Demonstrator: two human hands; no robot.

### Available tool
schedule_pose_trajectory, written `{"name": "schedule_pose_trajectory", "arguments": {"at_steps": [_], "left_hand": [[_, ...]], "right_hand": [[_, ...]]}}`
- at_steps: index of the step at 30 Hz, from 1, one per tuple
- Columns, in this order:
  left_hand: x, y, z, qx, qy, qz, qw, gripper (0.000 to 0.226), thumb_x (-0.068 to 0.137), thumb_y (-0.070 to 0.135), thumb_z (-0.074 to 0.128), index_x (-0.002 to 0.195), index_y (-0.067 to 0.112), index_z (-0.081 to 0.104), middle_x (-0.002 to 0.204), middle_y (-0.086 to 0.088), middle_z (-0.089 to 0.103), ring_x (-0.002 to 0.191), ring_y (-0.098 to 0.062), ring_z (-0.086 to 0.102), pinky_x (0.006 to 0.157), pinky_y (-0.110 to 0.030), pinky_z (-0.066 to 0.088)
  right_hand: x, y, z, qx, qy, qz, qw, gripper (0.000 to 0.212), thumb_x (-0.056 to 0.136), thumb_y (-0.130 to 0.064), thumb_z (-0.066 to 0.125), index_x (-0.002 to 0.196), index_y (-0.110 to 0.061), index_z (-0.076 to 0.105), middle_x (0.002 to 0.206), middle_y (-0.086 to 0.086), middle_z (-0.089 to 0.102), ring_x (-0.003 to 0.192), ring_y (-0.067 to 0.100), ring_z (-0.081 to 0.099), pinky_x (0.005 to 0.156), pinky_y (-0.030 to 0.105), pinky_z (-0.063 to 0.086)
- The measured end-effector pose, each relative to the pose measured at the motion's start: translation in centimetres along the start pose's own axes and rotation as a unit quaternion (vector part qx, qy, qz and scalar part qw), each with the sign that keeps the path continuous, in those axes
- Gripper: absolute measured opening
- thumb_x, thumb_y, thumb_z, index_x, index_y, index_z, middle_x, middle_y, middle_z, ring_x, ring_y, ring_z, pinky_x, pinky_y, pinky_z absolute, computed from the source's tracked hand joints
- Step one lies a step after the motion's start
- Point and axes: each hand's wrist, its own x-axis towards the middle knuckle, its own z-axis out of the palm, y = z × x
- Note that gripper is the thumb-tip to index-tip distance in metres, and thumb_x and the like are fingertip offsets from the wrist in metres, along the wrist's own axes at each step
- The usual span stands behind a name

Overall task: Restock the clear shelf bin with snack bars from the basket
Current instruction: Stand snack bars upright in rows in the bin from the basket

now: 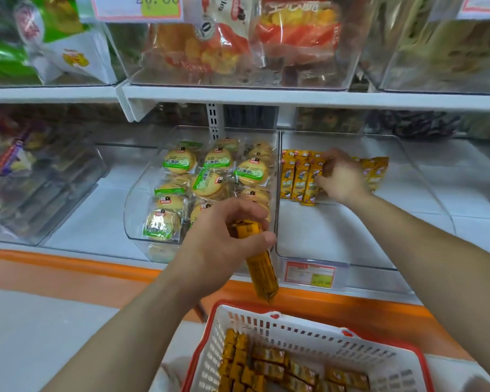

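at the back of the clear shelf bin (pixel 323 236) the right hand (pixel 343 176) is pinching the row of snack bars (pixel 299 176), placing; before the bin the left hand (pixel 224 241) is clenching a bundle of bars (pixel 259 267), probably going in next, needing room beside that row.

We record the clear shelf bin (pixel 337 236) on the lower shelf, with a biscuit bin (pixel 133 216) touching its left side and a further bin (pixel 40 179) well apart to the left of that. The snack bars (pixel 300 176) stand in a row at the back left of the clear shelf bin; the right hand (pixel 343 176) grips them there. The left hand (pixel 227 244) grips spare bars (pixel 259 267) before the biscuit bin, over the shelf edge. A price label (pixel 310 274) sits on the clear shelf bin's front. The basket (pixel 294 321) lies below and before the shelf, holding the basket bars (pixel 280 366). An upper shelf (pixel 266 96) runs above, carrying other bins.
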Motion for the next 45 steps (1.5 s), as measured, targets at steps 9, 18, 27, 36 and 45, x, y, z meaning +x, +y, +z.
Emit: {"name": "schedule_pose_trajectory", "arguments": {"at_steps": [9,18,27,36,45], "left_hand": [[0.1,-0.5,0.1,0.015,0.024,-0.006,1.0,0.016,0.083,0.032,0.081,0.095,0.033,0.07,0.092,0.021,0.071,0.087,-0.005,0.069,0.079,-0.033,0.064],[0.3,-0.2,0.9,-0.012,0.039,-0.016,0.999,0.015,0.082,0.027,0.082,0.093,0.027,0.072,0.085,0.012,0.07,0.076,-0.006,0.069,0.06,-0.011,0.053],[0.4,0.4,1.3,-0.036,0.077,-0.042,0.996,0.016,0.079,0.031,0.084,0.088,0.024,0.072,0.086,-0.006,0.074,0.078,-0.022,0.074,0.062,-0.027,0.063],[-0.5,1.9,3.5,-0.109,0.084,-0.068,0.988,0.019,0.085,0.028,0.079,0.088,0.014,0.067,0.078,-0.004,0.072,0.07,-0.013,0.074,0.06,-0.021,0.058],[-2.8,3.6,6.7,-0.27,-0.014,-0.107,0.957,0.035,0.07,0.041,0.08,0.084,0.011,0.07,0.075,0.001,0.071,0.08,-0.022,0.075,0.068,-0.027,0.06]], "right_hand": [[-0.8,1.6,1.1,-0.015,-0.076,0.05,0.996,0.032,0.076,-0.02,0.085,0.094,-0.01,0.061,0.082,0.004,0.07,0.079,0.025,0.066,0.067,0.033,0.048],[-0.7,0.7,2.2,-0.124,-0.041,0.029,0.991,0.04,0.083,-0.018,0.077,0.114,-0.01,0.052,0.105,0.017,0.066,0.099,0.04,0.064,0.081,0.044,0.053],[-1.4,-1.2,-3.1,-0.137,-0.119,0.018,0.983,0.021,0.079,-0.032,0.078,0.087,-0.013,0.073,0.09,0.006,0.074,0.088,0.024,0.066,0.072,0.032,0.053],[-16.8,-6.0,-12.2,0.25,-0.212,-0.03,0.944,0.01,0.086,-0.035,0.076,0.092,-0.039,0.07,0.092,-0.009,0.07,0.075,0.02,0.072,0.06,0.028,0.057],[-20.9,-6.2,-12.2,0.391,-0.1,0.027,0.914,0.017,0.09,-0.019,0.072,0.106,-0.024,0.068,0.087,0.004,0.075,0.07,0.026,0.074,0.062,0.036,0.059]]}}
